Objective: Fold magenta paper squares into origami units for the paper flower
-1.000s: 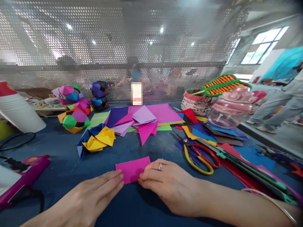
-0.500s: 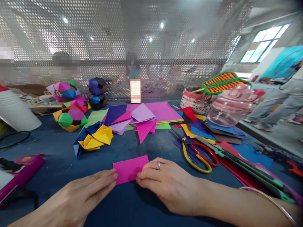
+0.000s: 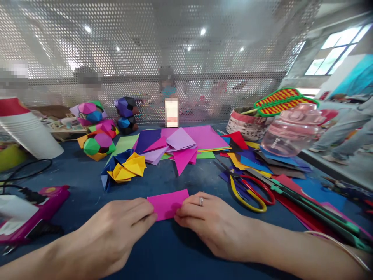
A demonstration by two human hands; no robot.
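Note:
A folded magenta paper rectangle [image 3: 168, 205] lies low over the dark blue table, between my two hands. My left hand [image 3: 116, 227] pinches its left end, with fingers pressed together. On the right end, my right hand [image 3: 217, 223], with a ring on one finger, has its fingers closed on the paper. Both thumbs are mostly hidden. Beyond the paper sit yellow folded pieces [image 3: 128, 168] and dark blue folded pieces [image 3: 106, 177]. Lilac folded paper [image 3: 181, 139] rests on a stack of pink sheets [image 3: 206, 138].
Scissors [image 3: 250, 192] and a green-black cutter [image 3: 314, 208] lie on the right, near coloured sheets and a pink bottle [image 3: 291, 132]. A magenta power strip [image 3: 55, 198], paper cups [image 3: 32, 128] and folded paper balls [image 3: 99, 144] are on the left.
The view has shifted slightly left, so things appear further right. My left hand's fingers have bent and moved inward over the paper's left end; my right hand keeps its hold.

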